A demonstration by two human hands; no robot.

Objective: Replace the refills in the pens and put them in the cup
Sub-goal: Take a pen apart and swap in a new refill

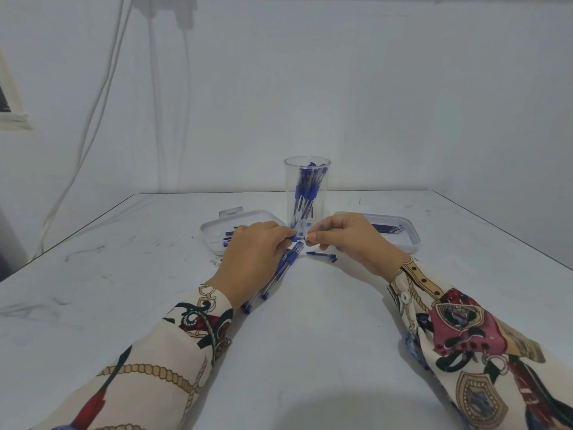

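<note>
A clear plastic cup [307, 169] stands at the table's middle back with several blue pens upright in it. Just in front of it my left hand [252, 262] grips a blue pen [294, 238] by its front end. My right hand [347, 240] pinches that pen's small metal tip piece [307, 240]. The two hands nearly touch. Beneath my left hand lie two more blue pens [280, 270], slanting toward me. A pen cap [321, 254] lies under my right hand.
A white tray [214, 231] with refills sits behind my left hand. A second white tray [409, 240] with dark refills sits behind my right hand. The white table [310, 336] ends at a wall; cables hang at the far left.
</note>
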